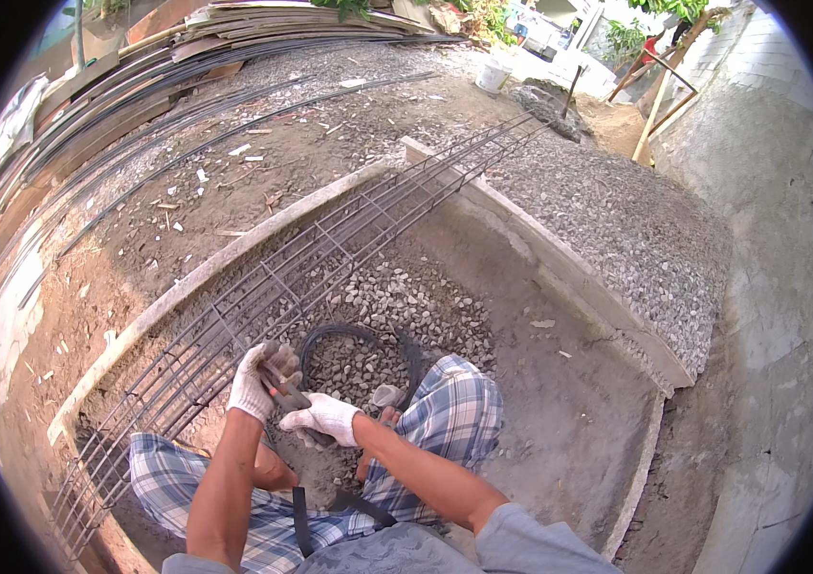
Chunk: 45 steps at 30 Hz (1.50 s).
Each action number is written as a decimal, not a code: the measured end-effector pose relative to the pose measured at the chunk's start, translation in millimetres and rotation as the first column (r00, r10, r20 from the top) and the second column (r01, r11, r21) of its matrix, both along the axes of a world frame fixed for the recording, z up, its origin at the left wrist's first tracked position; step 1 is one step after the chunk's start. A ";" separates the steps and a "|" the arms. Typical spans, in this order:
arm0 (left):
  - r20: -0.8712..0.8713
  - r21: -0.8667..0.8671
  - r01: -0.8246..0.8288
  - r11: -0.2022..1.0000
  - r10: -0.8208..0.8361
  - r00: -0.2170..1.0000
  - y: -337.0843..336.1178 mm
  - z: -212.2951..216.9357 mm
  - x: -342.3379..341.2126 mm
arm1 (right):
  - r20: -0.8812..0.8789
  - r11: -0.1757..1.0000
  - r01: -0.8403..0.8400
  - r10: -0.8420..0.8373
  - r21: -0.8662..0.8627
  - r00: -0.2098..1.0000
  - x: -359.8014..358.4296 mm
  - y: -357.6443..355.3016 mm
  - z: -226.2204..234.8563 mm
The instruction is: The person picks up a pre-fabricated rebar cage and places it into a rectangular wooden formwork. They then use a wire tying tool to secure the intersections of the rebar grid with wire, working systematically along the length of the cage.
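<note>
Both my hands wear white knit work gloves and meet in front of my bent knees. My left hand [255,383] is closed around a grey metal hand tool [287,392] with an orange-red patch; its exact kind is hard to make out. The fingers of my right hand [326,421] close at the tool's lower end. Just beyond my hands, a long rebar cage [335,241] of thin bars and square ties runs diagonally from lower left to upper right. On the gravel beside my right knee lies a coil of dark wire [413,368].
A low concrete curb [225,244] borders the pit where I sit, with another curb [560,263] at right. Crushed stone [402,297] covers part of the floor. A gravel heap [626,230], stacked boards [81,153], loose bars [177,158] and a white bucket [494,75] lie farther out.
</note>
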<state>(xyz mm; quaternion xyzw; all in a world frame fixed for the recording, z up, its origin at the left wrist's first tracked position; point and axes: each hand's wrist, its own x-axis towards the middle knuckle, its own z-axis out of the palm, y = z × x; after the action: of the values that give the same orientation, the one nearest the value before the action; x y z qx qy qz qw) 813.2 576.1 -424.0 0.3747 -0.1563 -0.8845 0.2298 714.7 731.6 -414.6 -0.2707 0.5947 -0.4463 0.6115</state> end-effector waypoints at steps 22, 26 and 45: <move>0.114 -0.097 -0.283 0.954 0.293 0.949 11.1 -37.5 -4.7 | -0.984 0.999 -0.009 0.052 0.051 0.172 49.3 12.7 18.2; 0.236 -0.119 -0.292 0.949 0.313 0.920 16.1 -17.1 -11.2 | -0.984 0.992 0.035 0.112 0.118 0.139 46.7 2.5 4.6; 0.678 -0.672 0.412 0.615 0.287 0.677 33.1 0.8 51.4 | 0.603 0.977 0.115 -0.203 0.182 0.771 47.4 11.9 -12.1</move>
<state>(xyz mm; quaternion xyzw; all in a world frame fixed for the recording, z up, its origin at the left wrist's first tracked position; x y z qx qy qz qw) 864.6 609.2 -423.2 0.5490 -0.6186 -0.5025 0.2518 762.0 743.5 -426.8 -0.0166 0.4110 -0.5194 0.7490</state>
